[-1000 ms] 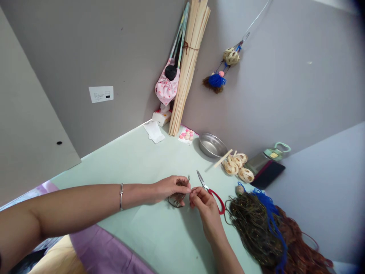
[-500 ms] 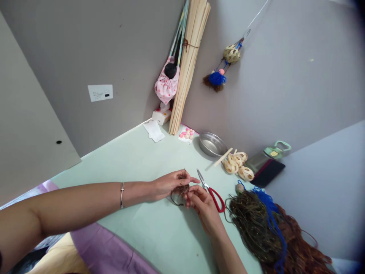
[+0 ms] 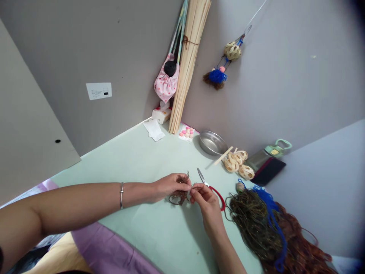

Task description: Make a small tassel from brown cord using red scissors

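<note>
A small bundle of brown yarn (image 3: 180, 196) is pinched in my left hand (image 3: 170, 185), its loose strands showing above and below the fingers. Close beside it, my right hand (image 3: 207, 201) is closed in a pinch, with a thin strand seeming to run between its fingertips and the bundle. The red-handled scissors (image 3: 203, 177) lie on the table just behind my right hand, which covers part of the handles. To the right spreads a heap of dark olive yarn (image 3: 251, 220), with blue yarn (image 3: 270, 213) and reddish-brown yarn (image 3: 299, 243) against it.
Along the wall stand a steel bowl (image 3: 212, 143), woven strip balls (image 3: 235, 161), a green-lidded bottle (image 3: 265, 154) and a dark phone (image 3: 269, 171). A bundle of wooden strips (image 3: 189, 68) leans in the corner beside a pink pouch (image 3: 167, 83). A tasselled ornament (image 3: 232, 51) hangs on the wall.
My right hand has shifted slightly right, apart from the yarn bundle, and pinches at its upper side. My left fingers have closed over the bundle, the index finger no longer stretched out.
</note>
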The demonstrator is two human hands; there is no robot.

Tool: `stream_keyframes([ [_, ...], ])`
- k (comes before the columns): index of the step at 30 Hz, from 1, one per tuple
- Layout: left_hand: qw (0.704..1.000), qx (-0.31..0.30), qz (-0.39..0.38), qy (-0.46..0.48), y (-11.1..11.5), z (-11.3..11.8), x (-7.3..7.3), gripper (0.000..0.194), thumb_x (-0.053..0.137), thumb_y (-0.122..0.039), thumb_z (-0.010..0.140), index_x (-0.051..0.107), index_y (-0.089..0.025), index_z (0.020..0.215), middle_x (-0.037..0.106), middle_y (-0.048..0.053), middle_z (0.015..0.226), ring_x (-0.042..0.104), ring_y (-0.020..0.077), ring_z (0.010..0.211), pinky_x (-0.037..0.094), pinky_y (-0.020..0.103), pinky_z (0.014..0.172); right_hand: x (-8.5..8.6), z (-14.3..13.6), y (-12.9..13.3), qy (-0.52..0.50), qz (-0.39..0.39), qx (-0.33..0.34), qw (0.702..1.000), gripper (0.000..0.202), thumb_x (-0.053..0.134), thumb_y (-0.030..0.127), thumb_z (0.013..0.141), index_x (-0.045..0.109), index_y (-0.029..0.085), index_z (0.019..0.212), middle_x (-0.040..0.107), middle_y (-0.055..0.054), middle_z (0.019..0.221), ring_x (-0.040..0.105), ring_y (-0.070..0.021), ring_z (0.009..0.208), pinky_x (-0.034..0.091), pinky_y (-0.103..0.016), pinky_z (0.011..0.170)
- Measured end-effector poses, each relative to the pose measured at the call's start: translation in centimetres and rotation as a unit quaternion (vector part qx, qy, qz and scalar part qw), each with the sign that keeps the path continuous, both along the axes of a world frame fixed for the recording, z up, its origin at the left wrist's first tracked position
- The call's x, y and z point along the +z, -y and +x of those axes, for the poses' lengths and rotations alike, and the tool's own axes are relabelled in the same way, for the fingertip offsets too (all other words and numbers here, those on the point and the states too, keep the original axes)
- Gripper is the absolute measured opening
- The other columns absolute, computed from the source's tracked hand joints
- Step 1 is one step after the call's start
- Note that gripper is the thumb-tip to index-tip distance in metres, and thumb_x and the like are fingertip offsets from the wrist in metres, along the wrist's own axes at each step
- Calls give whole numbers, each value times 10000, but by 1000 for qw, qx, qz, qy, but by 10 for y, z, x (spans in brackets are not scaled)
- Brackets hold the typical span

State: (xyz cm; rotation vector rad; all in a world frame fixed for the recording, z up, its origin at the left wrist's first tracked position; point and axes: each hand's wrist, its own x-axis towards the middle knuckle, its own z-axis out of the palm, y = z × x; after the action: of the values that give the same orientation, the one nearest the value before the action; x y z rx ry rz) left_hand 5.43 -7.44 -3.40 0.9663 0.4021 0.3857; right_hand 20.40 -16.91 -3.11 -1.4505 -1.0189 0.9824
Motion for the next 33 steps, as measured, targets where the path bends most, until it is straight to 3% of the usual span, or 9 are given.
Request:
stream_keyframes([
  [6, 999, 21, -26, 5, -2, 2, -3, 327, 755, -381, 716, 539, -161, 826, 543, -20, 731, 535, 96, 659, 418, 239, 664, 0, 0, -1, -9, -4, 5, 1000, 173, 720, 336, 783, 647, 179, 798, 563, 19, 672, 490, -124, 578, 384, -261, 594],
  [12, 1000, -7, 21, -7, 0, 1, -4, 365, 772, -416, 714, 542, -159, 833, 570, -10, 715, 540, 102, 622, 387, 240, 607, 0, 0, 0, -21, -4, 12, 1000, 156, 681, 339, 823, 634, 191, 820, 565, 14, 698, 495, -135, 615, 394, -267, 626],
  [17, 999, 11, -13, 32, -2, 0, -1, 324, 755, -398, 757, 549, -166, 854, 550, -30, 715, 508, 75, 615, 389, 217, 620, 1, -1, 0, -6, -8, 14, 1000, 168, 682, 340, 815, 614, 191, 781, 553, 17, 672, 485, -133, 605, 382, -262, 623],
  [21, 996, -7, -49, 79, -5, -1, 4, 315, 745, -393, 780, 536, -179, 878, 639, 33, 986, 562, 82, 714, 423, 228, 683, 1, -1, -1, -19, -5, 31, 999, 192, 685, 355, 808, 595, 197, 746, 554, 19, 655, 477, -133, 593, 384, -260, 606],
  [23, 995, 0, -48, 92, -6, -2, 5, 304, 733, -390, 796, 531, -182, 890, 621, 68, 1171, 577, 91, 784, 439, 243, 735, 0, -1, -1, -23, -5, 39, 999, 184, 688, 354, 801, 605, 195, 762, 555, 20, 657, 479, -132, 586, 385, -260, 593],
  [25, 996, 17, -32, 82, -6, -2, 5, 294, 727, -384, 801, 534, -181, 887, 605, 78, 1223, 573, 93, 814, 440, 243, 754, 0, -1, -1, -18, -5, 35, 999, 169, 689, 347, 801, 623, 192, 793, 553, 24, 650, 478, -130, 582, 381, -261, 592],
  [28, 999, 33, 6, 28, -5, -2, 1, 305, 741, -391, 776, 547, -169, 855, 644, 47, 970, 550, 85, 721, 419, 223, 680, 2, -2, -1, -6, -2, 6, 1000, 160, 691, 342, 808, 637, 192, 823, 554, 22, 650, 483, -135, 598, 384, -268, 618],
  [30, 999, 27, 22, 8, -3, -1, -2, 310, 755, -383, 755, 549, -163, 829, 597, 9, 792, 540, 90, 664, 410, 223, 646, 3, -2, 0, -5, 0, -12, 1000, 168, 701, 349, 802, 643, 195, 835, 555, 20, 660, 482, -140, 604, 386, -275, 625],
  [33, 999, 12, 35, 13, -2, 0, -4, 291, 765, -346, 739, 564, -159, 838, 583, 13, 774, 569, 117, 701, 431, 238, 670, 5, -3, 0, -5, 2, -15, 1000, 187, 718, 365, 786, 644, 196, 818, 554, 17, 654, 479, -147, 602, 383, -280, 619],
])
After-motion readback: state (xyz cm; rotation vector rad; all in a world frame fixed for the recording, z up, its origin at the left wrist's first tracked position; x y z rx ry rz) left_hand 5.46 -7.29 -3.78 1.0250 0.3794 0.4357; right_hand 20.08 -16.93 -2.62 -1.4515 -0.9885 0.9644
